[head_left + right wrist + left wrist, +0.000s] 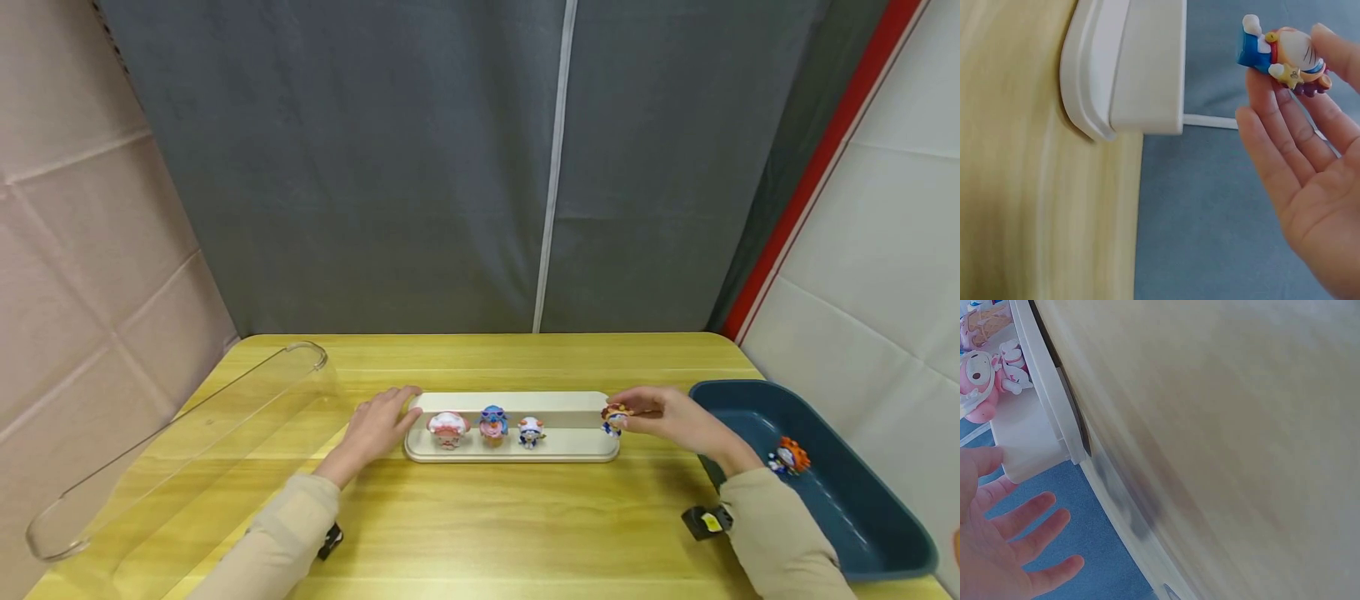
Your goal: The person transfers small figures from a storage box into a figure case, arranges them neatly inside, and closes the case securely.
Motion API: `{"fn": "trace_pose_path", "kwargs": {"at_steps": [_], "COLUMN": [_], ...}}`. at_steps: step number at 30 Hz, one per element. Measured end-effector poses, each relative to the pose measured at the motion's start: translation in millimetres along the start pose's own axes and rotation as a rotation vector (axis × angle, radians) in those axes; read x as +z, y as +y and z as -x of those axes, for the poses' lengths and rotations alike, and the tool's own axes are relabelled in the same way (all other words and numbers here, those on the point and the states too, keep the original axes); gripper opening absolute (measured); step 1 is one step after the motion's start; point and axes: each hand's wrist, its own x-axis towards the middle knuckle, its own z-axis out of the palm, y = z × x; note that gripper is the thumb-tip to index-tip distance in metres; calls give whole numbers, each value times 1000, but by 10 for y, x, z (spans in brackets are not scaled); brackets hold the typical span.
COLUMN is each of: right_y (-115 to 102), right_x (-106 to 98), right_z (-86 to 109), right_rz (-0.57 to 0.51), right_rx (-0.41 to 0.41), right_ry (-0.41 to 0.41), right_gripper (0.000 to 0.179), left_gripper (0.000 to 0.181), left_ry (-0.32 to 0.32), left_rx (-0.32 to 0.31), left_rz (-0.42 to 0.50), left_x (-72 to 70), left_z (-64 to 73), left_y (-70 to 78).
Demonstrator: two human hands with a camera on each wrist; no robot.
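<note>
A white stepped display stand [573,447] lies across the table and bears three small figurines: a pink one in a white hood [447,431], a blue-and-pink one [493,426] and a white-and-blue one [531,432]. At the stand's left end my left hand [381,423] rests with fingers spread, thumb and forefinger at the raised step's edge. My right hand [678,423] pinches a figurine in blue clothes with a yellow star [1288,59] between thumb and fingers. It is held up by the stand's right end, apart from it in the right wrist view.
To the right sits a dark blue bin [847,500] with an orange-maned figurine [789,457] inside. A clear plastic cover [187,467] stands along the table's left side. Behind the wooden table [510,525] hangs a grey curtain [375,167].
</note>
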Motion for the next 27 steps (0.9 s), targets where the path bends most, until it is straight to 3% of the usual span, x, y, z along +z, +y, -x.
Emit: {"fn": "trace_pose_path", "kwargs": {"at_steps": [9,27], "right_y": [56,128], "right_x": [200,525], "right_z": [-118,-358], "right_rz": [-43,-6], "right_rx": [-28,-88], "right_ry": [-1,-11], "right_gripper": [38,32], "left_gripper": [31,31], "left_ry": [6,11], "left_rx": [3,7], "left_rz": [-1,2], "left_x": [9,4], "left_z": [-5,-6], "left_y": [-5,-3]}}
